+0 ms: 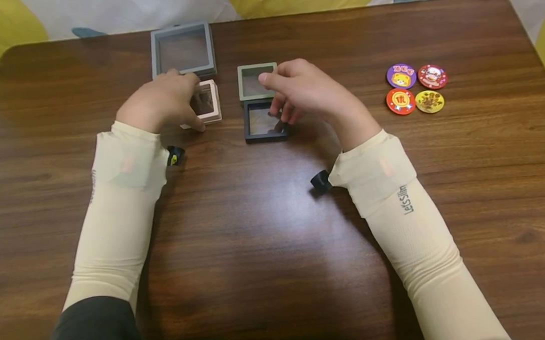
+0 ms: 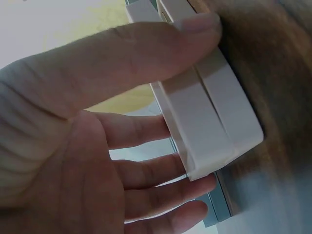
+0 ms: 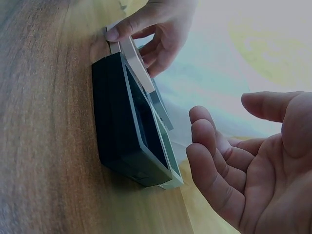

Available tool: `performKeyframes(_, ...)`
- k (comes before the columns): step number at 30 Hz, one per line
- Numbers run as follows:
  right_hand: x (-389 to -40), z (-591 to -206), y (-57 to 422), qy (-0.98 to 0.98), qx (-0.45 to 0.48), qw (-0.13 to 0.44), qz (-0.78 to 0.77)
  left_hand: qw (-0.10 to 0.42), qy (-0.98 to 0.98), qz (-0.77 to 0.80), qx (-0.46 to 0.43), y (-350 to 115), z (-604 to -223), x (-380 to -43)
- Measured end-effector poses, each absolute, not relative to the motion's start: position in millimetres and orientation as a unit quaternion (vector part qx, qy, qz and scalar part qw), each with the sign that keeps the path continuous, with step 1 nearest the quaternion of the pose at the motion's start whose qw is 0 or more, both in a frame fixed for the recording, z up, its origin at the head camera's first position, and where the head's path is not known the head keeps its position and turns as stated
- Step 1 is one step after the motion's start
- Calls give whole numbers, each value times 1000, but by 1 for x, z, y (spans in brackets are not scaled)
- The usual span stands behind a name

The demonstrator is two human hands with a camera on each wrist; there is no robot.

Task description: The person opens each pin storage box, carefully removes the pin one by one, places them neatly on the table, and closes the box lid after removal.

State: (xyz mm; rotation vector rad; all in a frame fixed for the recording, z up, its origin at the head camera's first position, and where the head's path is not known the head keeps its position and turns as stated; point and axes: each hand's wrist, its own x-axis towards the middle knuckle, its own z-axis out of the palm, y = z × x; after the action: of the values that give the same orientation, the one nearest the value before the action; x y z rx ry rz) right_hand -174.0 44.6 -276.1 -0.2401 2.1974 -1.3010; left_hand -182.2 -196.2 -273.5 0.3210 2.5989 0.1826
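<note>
My left hand (image 1: 160,98) grips a small pale pink display frame (image 1: 214,100) with a clear window, thumb on its near side and fingers on the far side. In the left wrist view, a seam runs along the edge of this pink frame (image 2: 200,117). My right hand (image 1: 308,93) hovers with loosely bent fingers and holds nothing. Below it, a light green frame (image 1: 250,84) lies behind a black frame (image 1: 259,120), both partly covered by the fingers in the head view. From the right wrist view, the black frame (image 3: 114,117) shows a thick side wall.
A larger grey-blue frame (image 1: 182,47) lies at the back left, behind my left hand. Several round patterned discs, among them a purple one (image 1: 401,76) and a yellow one (image 1: 430,102), sit grouped at the right. A patterned cloth (image 1: 125,7) hangs behind the wooden table (image 1: 252,239).
</note>
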Motion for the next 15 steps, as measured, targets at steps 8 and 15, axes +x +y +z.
performKeyframes(8,-174,-276,46,825,-96,288,-477,245,961,54,118,-197,-273,-183)
performKeyframes(15,-173,-277,46,818,-92,288,-489,238,962,61,118,-196,-274,-183)
